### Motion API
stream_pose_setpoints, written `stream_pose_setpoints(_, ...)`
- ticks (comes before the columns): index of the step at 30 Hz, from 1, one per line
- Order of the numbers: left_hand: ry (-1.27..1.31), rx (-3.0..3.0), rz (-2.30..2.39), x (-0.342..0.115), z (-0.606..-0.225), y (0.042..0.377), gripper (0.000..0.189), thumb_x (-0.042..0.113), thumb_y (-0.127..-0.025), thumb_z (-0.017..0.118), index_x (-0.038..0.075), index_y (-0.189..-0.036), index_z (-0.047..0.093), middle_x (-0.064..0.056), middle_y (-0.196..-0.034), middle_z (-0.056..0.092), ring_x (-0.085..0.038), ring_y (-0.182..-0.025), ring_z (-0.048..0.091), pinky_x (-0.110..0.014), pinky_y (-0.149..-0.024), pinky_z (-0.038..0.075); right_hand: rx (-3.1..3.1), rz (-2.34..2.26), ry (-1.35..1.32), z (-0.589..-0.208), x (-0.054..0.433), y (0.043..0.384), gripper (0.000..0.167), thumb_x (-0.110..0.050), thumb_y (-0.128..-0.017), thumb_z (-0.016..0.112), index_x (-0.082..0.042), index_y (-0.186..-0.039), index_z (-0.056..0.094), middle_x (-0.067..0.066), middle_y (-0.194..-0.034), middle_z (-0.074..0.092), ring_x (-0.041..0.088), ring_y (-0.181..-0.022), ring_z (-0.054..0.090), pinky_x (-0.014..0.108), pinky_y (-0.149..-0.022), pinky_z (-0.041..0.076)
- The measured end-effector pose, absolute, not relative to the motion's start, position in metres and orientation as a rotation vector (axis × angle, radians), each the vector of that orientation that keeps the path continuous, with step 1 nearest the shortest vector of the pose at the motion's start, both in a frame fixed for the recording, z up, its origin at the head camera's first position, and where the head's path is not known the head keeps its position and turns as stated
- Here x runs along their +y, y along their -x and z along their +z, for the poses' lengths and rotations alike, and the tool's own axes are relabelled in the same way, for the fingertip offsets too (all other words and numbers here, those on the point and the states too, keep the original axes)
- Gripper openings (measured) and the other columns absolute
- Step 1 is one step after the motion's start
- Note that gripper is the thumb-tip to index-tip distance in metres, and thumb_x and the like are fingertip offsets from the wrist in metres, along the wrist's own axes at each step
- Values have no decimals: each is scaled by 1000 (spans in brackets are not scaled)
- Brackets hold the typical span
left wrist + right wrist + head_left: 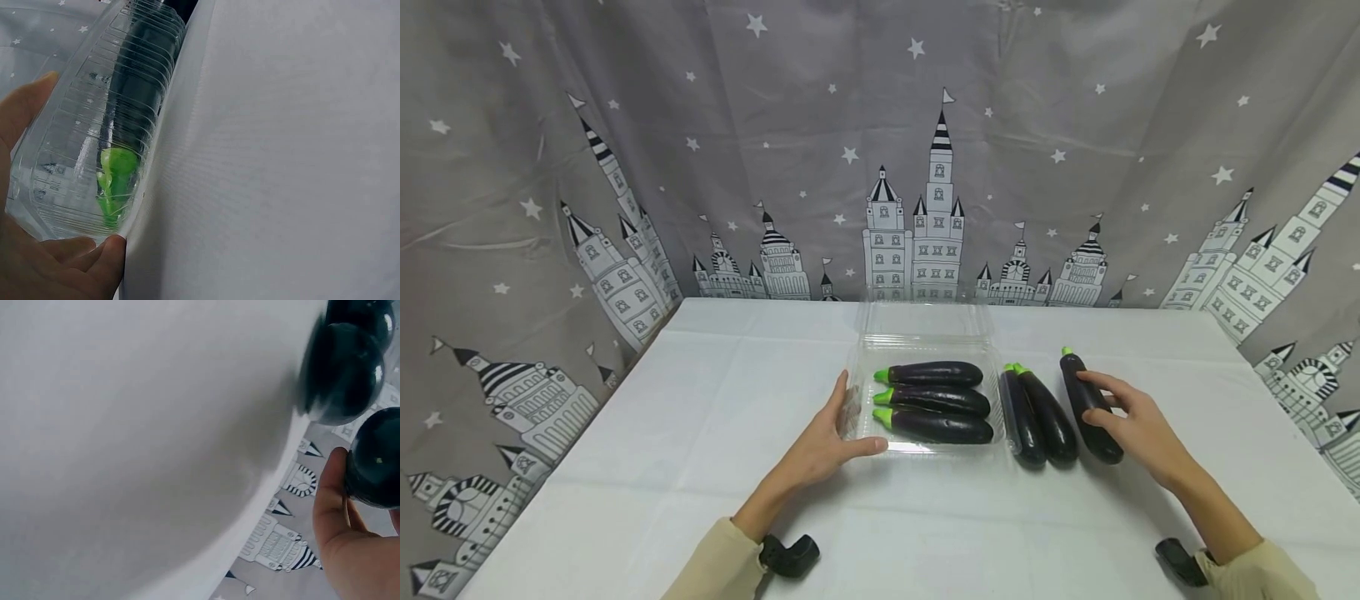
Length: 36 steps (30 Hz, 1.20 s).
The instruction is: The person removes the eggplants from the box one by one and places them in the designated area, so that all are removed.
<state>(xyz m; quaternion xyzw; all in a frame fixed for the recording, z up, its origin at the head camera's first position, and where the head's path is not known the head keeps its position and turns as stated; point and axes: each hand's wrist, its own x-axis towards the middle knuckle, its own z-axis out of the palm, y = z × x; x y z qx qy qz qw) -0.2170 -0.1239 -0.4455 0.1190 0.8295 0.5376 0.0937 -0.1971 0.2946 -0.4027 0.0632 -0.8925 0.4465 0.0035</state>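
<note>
A clear plastic box (928, 340) with its lid folded back holds three eggplants (934, 373), lying side by side with green stems to the left. At its front left corner, my left hand (820, 446) touches the box, thumb along the front and fingers spread along the left side. My right hand (1138, 425) grips another eggplant (1077, 385) between thumb and fingers. In the right wrist view, the gripped eggplant (378, 459) hangs off the table, with backdrop showing between. Two more eggplants (1051, 421) lie against each other by the box's right wall.
A white cloth (700, 400) covers the table. Behind it and at both sides hangs a grey curtain (820, 108) printed with castles and stars. Black wrist devices (790, 557) show below the hands.
</note>
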Motion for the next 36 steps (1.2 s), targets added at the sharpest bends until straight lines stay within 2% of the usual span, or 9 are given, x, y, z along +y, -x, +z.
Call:
stream_pose_setpoints(13, -340, 2455, 1588, -121, -443, 217, 121, 41, -78, 83, 11, -159, 0, -18, -162, 13, -37, -148, 11, -59, -115, 14, -2917, 1321, -166, -413, 301, 203, 59, -12, -93, 62, -2, -148, 41, 33, -150, 32, 58, -127, 37, 66, -92, 43)
stream_pose_setpoints(27, -351, 2450, 1603, -122, -445, 218, 121, 40, -78, 84, 11, -159, 0, -18, -162, 14, -36, -148, 12, -58, -115, 14, -2941, 1336, -209, -420, 302, 205, 60, -14, -93, 65, 1, -147, 42, 33, -148, 35, 57, -125, 41, 65, -93, 43)
stream_pose_setpoints(36, -339, 2478, 1580, -124, -446, 217, 121, 41, -78, 83, 10, -159, -1, -19, -162, 14, -37, -148, 11, -60, -114, 14, -2956, 1296, -230, -423, 297, 205, 61, -16, -96, 62, 4, -148, 37, 32, -147, 37, 53, -123, 45, 61, -92, 45)
